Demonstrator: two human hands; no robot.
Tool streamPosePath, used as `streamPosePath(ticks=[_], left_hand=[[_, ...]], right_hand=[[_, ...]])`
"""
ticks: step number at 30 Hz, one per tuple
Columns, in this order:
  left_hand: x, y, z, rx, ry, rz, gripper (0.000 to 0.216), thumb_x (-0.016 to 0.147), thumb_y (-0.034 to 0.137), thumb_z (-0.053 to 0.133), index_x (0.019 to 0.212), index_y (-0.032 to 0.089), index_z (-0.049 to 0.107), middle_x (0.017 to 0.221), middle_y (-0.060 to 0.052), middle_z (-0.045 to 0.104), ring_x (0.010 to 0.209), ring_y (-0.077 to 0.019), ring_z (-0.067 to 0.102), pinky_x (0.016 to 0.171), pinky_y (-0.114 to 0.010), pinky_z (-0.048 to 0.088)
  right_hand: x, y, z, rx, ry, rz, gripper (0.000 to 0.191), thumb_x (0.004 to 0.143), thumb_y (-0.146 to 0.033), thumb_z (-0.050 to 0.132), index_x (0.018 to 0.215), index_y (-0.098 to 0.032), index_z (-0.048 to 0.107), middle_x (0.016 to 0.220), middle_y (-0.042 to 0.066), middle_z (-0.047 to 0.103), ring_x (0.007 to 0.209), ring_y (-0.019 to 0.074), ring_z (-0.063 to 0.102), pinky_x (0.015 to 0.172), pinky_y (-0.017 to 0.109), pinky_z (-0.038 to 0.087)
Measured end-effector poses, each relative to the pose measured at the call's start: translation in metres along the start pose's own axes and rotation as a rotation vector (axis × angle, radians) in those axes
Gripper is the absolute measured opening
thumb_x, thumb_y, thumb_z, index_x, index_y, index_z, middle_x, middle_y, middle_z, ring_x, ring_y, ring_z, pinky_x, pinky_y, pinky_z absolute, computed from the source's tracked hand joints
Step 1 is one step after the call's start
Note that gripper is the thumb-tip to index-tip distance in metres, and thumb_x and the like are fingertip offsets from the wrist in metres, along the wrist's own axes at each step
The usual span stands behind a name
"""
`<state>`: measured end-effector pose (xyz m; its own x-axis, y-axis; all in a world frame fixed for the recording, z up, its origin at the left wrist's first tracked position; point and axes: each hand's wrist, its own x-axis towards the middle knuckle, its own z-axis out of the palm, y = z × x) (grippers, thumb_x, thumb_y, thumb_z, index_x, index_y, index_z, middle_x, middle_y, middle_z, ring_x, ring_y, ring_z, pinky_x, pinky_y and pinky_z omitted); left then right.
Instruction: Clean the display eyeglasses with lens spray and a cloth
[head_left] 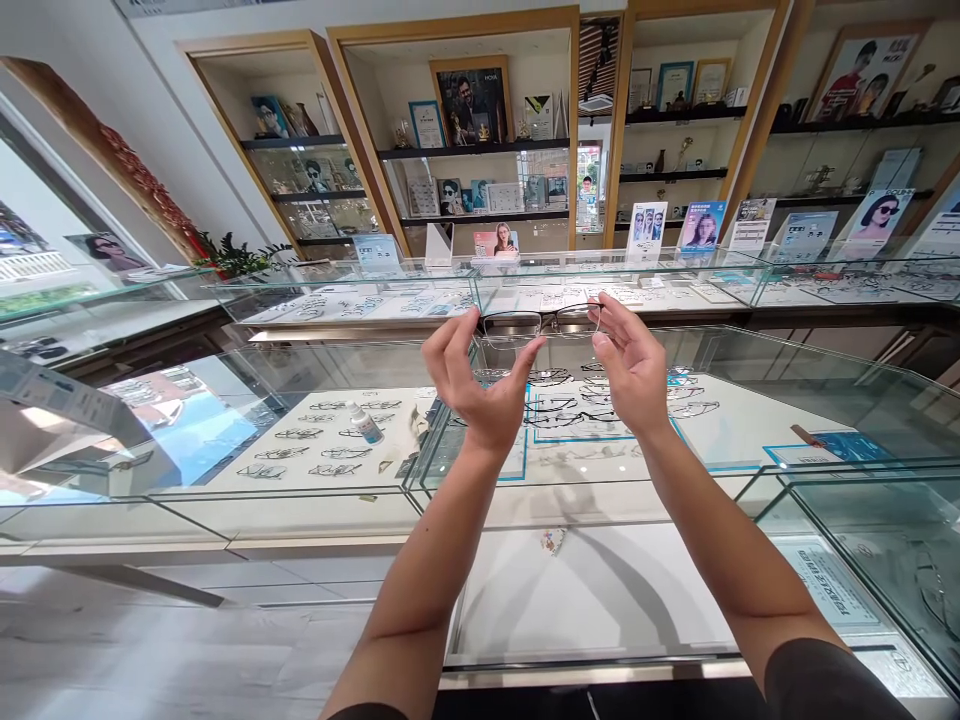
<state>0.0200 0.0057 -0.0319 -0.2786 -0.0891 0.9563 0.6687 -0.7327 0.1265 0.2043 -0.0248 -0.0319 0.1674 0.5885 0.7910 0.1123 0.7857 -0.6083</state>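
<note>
The near glass surface point(825, 400) was a showcase with a clear top pane. On the white tray point(315, 485) under the pane lay rows of spectacle frames point(300, 434), with a small blue-labelled bottle point(365, 423) among them. A printed card point(829, 585) lay flat by the right corner. On the far surface point(525, 278) stood upright display cards point(647, 224) and a leafy plant point(236, 258).

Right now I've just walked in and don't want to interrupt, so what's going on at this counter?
A person holds a pair of dark-rimmed eyeglasses up in front of them, the left hand pinching one end and the right hand the other. Beneath lies a glass display counter with rows of frames inside.
</note>
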Motion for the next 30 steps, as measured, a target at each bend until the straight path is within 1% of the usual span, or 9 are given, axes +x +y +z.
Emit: streamPosePath(ticks=[3,6,8,10,12,16,24,30], left_hand=[[0.000,0.000,0.001,-0.009,-0.012,-0.013,0.074,0.083,0.057,0.088,0.141,0.019,0.061,0.123,-0.013,0.065,0.119,-0.0299,0.062,0.099,-0.045,0.054],[0.002,0.000,0.002,-0.053,-0.039,-0.030,0.071,0.085,0.053,0.088,0.142,0.021,0.061,0.125,-0.012,0.066,0.117,-0.0280,0.063,0.093,-0.041,0.055],[0.003,-0.001,0.003,-0.077,-0.077,-0.061,0.067,0.087,0.052,0.086,0.141,0.022,0.061,0.127,-0.012,0.066,0.117,-0.0267,0.064,0.090,-0.039,0.056],[0.003,-0.002,0.004,-0.104,-0.120,-0.099,0.066,0.088,0.053,0.085,0.141,0.023,0.061,0.129,-0.011,0.066,0.119,-0.0261,0.065,0.090,-0.039,0.057],[0.003,-0.004,0.005,-0.143,-0.151,-0.129,0.066,0.089,0.055,0.084,0.142,0.023,0.061,0.130,-0.011,0.066,0.121,-0.0260,0.065,0.092,-0.039,0.058],[0.002,-0.008,0.006,-0.205,-0.176,-0.162,0.065,0.088,0.051,0.085,0.143,0.025,0.060,0.133,-0.011,0.066,0.124,-0.0259,0.066,0.096,-0.039,0.059],[0.000,-0.012,0.006,-0.279,-0.226,-0.204,0.065,0.088,0.050,0.085,0.144,0.027,0.060,0.136,-0.011,0.066,0.125,-0.0258,0.067,0.100,-0.039,0.059],[-0.002,-0.011,0.007,-0.320,-0.274,-0.255,0.065,0.088,0.049,0.086,0.143,0.027,0.062,0.137,-0.010,0.066,0.126,-0.0251,0.068,0.103,-0.038,0.059]], right_hand=[[0.001,0.000,0.000,0.015,0.020,0.018,0.044,0.103,-0.045,0.066,0.146,-0.035,0.066,0.148,0.007,0.071,0.139,0.0291,0.067,0.118,0.055,0.055],[0.000,-0.005,0.001,0.025,0.090,0.024,0.037,0.104,-0.047,0.064,0.137,-0.033,0.073,0.141,0.008,0.075,0.131,0.0281,0.071,0.114,0.054,0.058],[-0.001,-0.009,0.001,0.001,0.154,0.001,0.032,0.103,-0.048,0.065,0.129,-0.033,0.078,0.135,0.008,0.076,0.127,0.0274,0.072,0.112,0.053,0.059],[-0.002,-0.013,0.001,-0.033,0.205,-0.044,0.028,0.102,-0.047,0.068,0.122,-0.033,0.081,0.130,0.007,0.077,0.126,0.0269,0.071,0.110,0.052,0.059],[-0.002,-0.016,0.001,-0.041,0.221,-0.076,0.024,0.101,-0.045,0.069,0.118,-0.033,0.082,0.126,0.007,0.077,0.125,0.0265,0.070,0.108,0.051,0.060],[-0.001,-0.020,-0.001,-0.021,0.197,-0.054,0.023,0.100,-0.044,0.069,0.114,-0.030,0.081,0.122,0.007,0.077,0.122,0.0256,0.071,0.103,0.048,0.062],[-0.001,-0.028,0.000,-0.032,0.180,-0.015,0.019,0.099,-0.044,0.069,0.106,-0.029,0.078,0.116,0.007,0.078,0.118,0.0271,0.073,0.102,0.048,0.063],[-0.002,-0.030,-0.001,-0.002,0.097,0.014,0.020,0.104,-0.042,0.060,0.109,-0.028,0.074,0.118,0.007,0.079,0.119,0.0264,0.075,0.101,0.048,0.063]])
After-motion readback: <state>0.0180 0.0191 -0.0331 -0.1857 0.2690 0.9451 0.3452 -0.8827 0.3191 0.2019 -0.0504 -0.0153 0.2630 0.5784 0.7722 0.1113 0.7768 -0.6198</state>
